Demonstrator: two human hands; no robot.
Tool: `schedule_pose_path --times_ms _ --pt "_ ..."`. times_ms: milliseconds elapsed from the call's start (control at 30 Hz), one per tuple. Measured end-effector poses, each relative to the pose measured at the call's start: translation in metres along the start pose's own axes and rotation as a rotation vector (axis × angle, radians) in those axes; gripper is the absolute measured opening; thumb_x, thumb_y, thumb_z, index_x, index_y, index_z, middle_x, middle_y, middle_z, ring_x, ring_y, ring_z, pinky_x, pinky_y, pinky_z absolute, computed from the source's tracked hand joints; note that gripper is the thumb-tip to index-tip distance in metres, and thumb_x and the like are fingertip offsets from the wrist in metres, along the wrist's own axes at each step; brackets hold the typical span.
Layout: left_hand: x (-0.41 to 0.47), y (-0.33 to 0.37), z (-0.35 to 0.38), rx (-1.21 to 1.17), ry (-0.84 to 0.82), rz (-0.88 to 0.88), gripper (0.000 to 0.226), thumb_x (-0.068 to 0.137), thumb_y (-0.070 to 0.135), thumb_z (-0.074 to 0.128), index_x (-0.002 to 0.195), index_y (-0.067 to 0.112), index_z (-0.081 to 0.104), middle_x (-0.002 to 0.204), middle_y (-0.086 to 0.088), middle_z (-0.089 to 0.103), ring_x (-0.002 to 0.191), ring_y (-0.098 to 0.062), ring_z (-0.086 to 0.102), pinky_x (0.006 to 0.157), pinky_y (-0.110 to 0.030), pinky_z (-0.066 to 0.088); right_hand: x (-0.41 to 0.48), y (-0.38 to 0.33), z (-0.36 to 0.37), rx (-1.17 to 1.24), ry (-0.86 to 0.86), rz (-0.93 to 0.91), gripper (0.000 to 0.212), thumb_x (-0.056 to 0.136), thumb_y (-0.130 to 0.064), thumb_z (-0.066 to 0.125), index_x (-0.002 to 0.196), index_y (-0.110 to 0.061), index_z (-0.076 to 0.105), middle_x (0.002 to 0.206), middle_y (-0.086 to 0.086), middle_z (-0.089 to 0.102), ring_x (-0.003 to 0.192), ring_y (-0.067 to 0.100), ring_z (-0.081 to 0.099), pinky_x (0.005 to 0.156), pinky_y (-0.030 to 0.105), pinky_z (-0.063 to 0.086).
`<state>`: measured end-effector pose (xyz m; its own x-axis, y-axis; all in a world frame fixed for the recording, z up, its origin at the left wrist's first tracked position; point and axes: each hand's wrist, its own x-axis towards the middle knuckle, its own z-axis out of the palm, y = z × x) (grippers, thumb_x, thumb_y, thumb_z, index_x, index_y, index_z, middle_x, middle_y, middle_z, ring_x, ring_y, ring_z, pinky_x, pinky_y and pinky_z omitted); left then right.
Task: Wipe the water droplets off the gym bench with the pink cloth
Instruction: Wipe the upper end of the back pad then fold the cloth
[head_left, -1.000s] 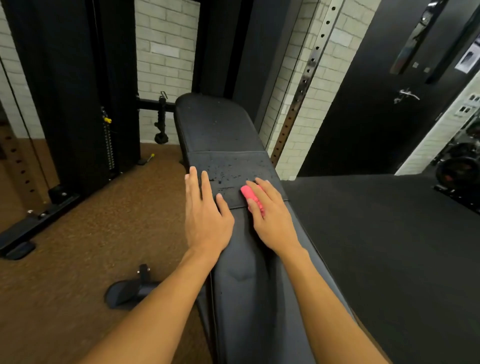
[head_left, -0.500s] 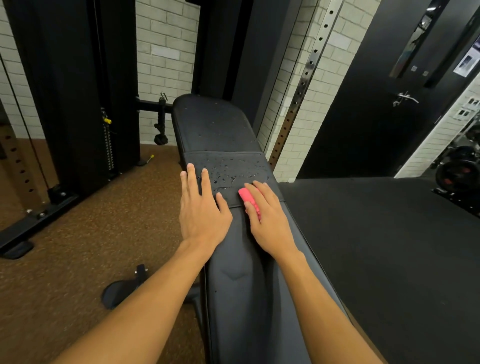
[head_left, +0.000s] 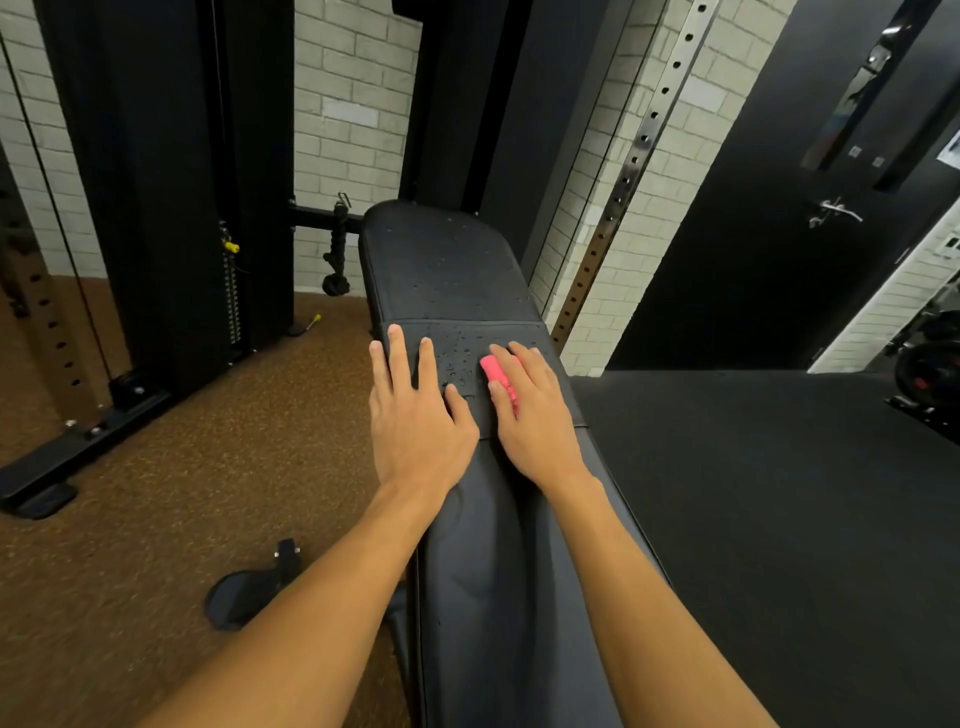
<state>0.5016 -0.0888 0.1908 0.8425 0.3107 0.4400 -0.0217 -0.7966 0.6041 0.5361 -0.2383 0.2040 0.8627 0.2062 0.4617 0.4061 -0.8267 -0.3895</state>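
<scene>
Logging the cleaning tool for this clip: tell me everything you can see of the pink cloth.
The pink cloth is bright pink, soft-looking fabric, bunched into a small wad. Only a strip shows, between the thumb and forefinger of the right hand, which lies flat over the rest and presses it down. It sits on the black textured middle panel of the bench, toward its right edge, just right of the water droplets. The left hand does not touch it.
</scene>
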Motion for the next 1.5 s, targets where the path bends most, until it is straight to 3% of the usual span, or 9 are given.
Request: schedule_pose_path --times_ms 100,200,300,500,733,967,1167,1333,1500 --pt "-0.001 -0.002 0.0 -0.023 0.012 0.001 0.066 0.106 0.033 0.046 0.167 0.016 0.029 0.179 -0.006 0.001 0.165 -0.031 -0.003 0.129 -0.051 0.024 -0.025 0.014 -0.007 -0.003 0.001 -0.051 0.048 0.115 -0.038 0.042 0.162 -0.03 0.044 0.171 -0.008 0.036 0.163 0.013 0.019 0.13 0.029 0.017" --pt "-0.001 -0.002 0.001 -0.051 0.016 0.002 0.065 0.106 0.031 0.047 0.167 0.017 0.03 0.179 -0.005 0.001 0.166 -0.03 -0.003 0.13 -0.051 0.022 -0.014 0.023 -0.005 -0.02 0.097 0.071 0.047 0.115 -0.035 0.042 0.161 -0.024 0.047 0.169 -0.002 0.04 0.161 0.019 0.026 0.131 0.042 0.027" --pt "-0.001 -0.003 0.002 -0.065 0.024 -0.003 0.064 0.106 0.03 0.046 0.167 0.017 0.031 0.179 -0.003 0.002 0.166 -0.028 -0.003 0.13 -0.051 0.022 0.008 0.005 0.006 0.013 0.119 0.149 0.048 0.115 -0.032 0.042 0.161 -0.02 0.046 0.169 0.005 0.039 0.161 0.027 0.024 0.131 0.048 0.026" --pt "-0.002 -0.004 0.002 -0.085 0.036 -0.006 0.063 0.107 0.03 0.046 0.167 0.019 0.031 0.179 -0.002 0.003 0.166 -0.026 -0.003 0.131 -0.051 0.023 -0.014 0.006 0.002 -0.019 -0.002 -0.112 0.048 0.116 -0.04 0.039 0.162 -0.027 0.045 0.17 -0.004 0.038 0.163 0.018 0.021 0.131 0.03 0.017" --pt "-0.001 -0.005 0.002 -0.089 0.043 -0.003 0.063 0.106 0.03 0.048 0.166 0.018 0.033 0.179 -0.003 0.005 0.166 -0.027 -0.001 0.13 -0.052 0.025 0.02 -0.001 0.012 0.0 0.136 0.151 0.047 0.115 -0.029 0.043 0.16 -0.016 0.046 0.169 0.009 0.04 0.161 0.031 0.025 0.132 0.049 0.024" --pt "-0.001 -0.005 0.003 -0.099 0.046 -0.002 0.062 0.106 0.03 0.047 0.166 0.019 0.034 0.179 -0.001 0.005 0.166 -0.026 -0.002 0.129 -0.052 0.026 -0.019 0.005 -0.001 0.001 0.003 -0.111 0.048 0.116 -0.038 0.041 0.162 -0.027 0.046 0.171 -0.005 0.036 0.164 0.014 0.019 0.13 0.023 0.013" --pt "0.0 -0.005 0.003 -0.086 0.046 0.005 0.062 0.106 0.03 0.048 0.165 0.018 0.034 0.179 -0.003 0.006 0.166 -0.028 0.0 0.129 -0.052 0.027 0.015 0.01 0.0 0.016 0.116 0.209 0.048 0.115 -0.031 0.041 0.162 -0.02 0.044 0.171 0.006 0.035 0.162 0.027 0.023 0.131 0.05 0.025" --pt "-0.001 -0.005 0.003 -0.088 0.043 0.002 0.063 0.106 0.03 0.048 0.166 0.018 0.034 0.179 -0.003 0.006 0.166 -0.028 0.001 0.128 -0.053 0.029 -0.008 -0.005 0.001 0.004 0.003 -0.064 0.049 0.116 -0.036 0.042 0.164 -0.028 0.042 0.173 -0.004 0.034 0.164 0.017 0.017 0.129 0.028 0.014" --pt "0.0 -0.004 0.001 -0.08 0.036 -0.003 0.063 0.106 0.031 0.047 0.166 0.019 0.033 0.179 -0.002 0.005 0.166 -0.027 -0.001 0.127 -0.052 0.03 -0.012 0.027 -0.012 -0.026 0.071 0.075 0.048 0.116 -0.036 0.041 0.162 -0.025 0.045 0.171 -0.001 0.037 0.16 0.019 0.027 0.129 0.033 0.022"
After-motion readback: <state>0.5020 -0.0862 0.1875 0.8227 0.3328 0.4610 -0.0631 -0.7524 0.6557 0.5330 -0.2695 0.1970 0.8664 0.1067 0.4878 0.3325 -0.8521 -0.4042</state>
